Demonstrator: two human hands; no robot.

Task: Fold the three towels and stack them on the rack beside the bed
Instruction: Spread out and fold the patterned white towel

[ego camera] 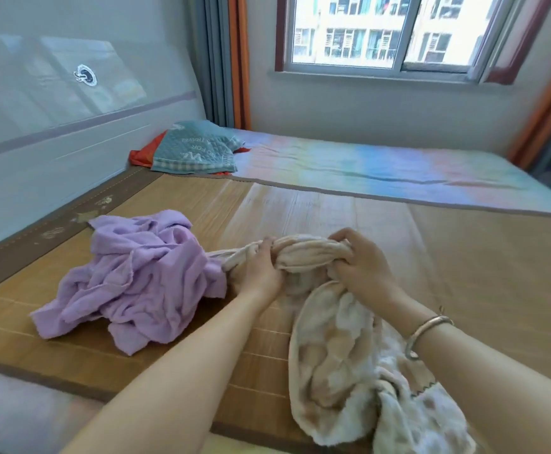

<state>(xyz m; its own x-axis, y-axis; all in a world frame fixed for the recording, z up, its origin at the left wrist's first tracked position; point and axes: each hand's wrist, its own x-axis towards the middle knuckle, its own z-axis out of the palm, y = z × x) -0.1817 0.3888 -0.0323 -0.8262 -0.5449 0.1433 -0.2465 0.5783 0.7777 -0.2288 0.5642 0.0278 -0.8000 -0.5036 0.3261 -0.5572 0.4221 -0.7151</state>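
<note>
Nearest the camera, the loose lower end of a cream and beige fluffy towel with soft blotchy patches (343, 348) trails off the woven bamboo sleeping mat (480, 263) toward the person's lap; its upper part is bunched into a thick roll between both hands; the left hand (261, 270) has its fingers curled round the roll on one side, and the right hand (356, 263), with a metal bangle (426, 332) on its wrist, grips the other side, knuckles up; a twisted tail of the same cloth runs leftward from the left hand toward a crumpled lilac terry towel (136, 276), which lies in an untidy heap on the mat, just beside that hand and apparently touching the tail; by the look of it the work is at its very start, since nothing here is folded, the cream towel is only being gathered or shaken out, and the lilac heap is untouched; whether that heap is one towel or two I cannot tell, so a third towel is not clearly in view; the rack beside the bed is not in view either, so no stack can be judged; farther off a teal quilted pillow with white lettering (199, 149) lies on an orange cloth (141, 155) against the pale headboard (54, 152), next to a pastel striped sheet (382, 165) under the window (388, 31); the lilac heap crowds the left of the mat, though bare mat lies ahead for spreading the towel flat.
</note>
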